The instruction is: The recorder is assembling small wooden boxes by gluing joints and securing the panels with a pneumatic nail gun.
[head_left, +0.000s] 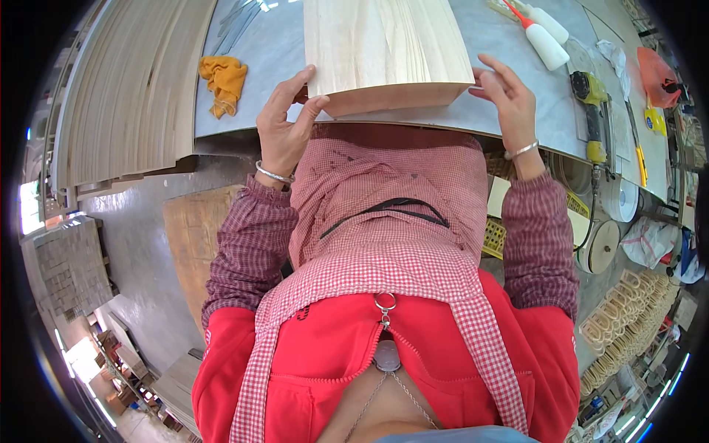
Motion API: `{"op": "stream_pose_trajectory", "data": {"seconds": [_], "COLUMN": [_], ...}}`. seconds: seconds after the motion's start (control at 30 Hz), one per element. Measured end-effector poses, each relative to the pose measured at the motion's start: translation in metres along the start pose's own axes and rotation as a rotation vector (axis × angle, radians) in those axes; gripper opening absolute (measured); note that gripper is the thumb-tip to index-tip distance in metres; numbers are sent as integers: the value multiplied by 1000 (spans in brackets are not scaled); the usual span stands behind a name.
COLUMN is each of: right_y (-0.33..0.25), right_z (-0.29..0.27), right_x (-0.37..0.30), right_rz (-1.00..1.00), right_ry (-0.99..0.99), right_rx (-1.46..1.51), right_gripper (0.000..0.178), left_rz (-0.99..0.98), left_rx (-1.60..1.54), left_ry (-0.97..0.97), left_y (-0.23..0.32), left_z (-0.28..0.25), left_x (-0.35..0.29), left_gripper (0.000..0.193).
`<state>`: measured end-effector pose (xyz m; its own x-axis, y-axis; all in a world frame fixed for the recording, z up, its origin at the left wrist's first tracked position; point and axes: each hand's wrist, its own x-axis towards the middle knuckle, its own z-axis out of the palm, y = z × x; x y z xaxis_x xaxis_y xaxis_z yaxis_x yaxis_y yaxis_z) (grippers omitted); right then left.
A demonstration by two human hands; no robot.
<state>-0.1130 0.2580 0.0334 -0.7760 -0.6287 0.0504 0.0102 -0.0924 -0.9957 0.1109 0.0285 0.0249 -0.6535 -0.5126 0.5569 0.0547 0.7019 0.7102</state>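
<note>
board (384,52) on workbench (509,118), cloth (223,83) left, glue bottles (545,37) right
</note>
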Motion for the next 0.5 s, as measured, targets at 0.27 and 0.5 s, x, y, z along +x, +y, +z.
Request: {"op": "stream_pose_trajectory", "data": {"seconds": [0.27, 0.5], "right_y": [10, 13], "right_z": [13, 5], "right_x": [-19, -5], "right_rz": [-312, -292], "right_ry": [116, 110], "right_rx": [-484, -491], "right_gripper": [21, 14], "left_rz": [-1, -34], "left_rx": [-57, -101], "left_ry": [46, 35], "left_y": [2, -1], "left_z": [4, 5], "left_x": [-1, -1], "left_gripper": [35, 32]}}
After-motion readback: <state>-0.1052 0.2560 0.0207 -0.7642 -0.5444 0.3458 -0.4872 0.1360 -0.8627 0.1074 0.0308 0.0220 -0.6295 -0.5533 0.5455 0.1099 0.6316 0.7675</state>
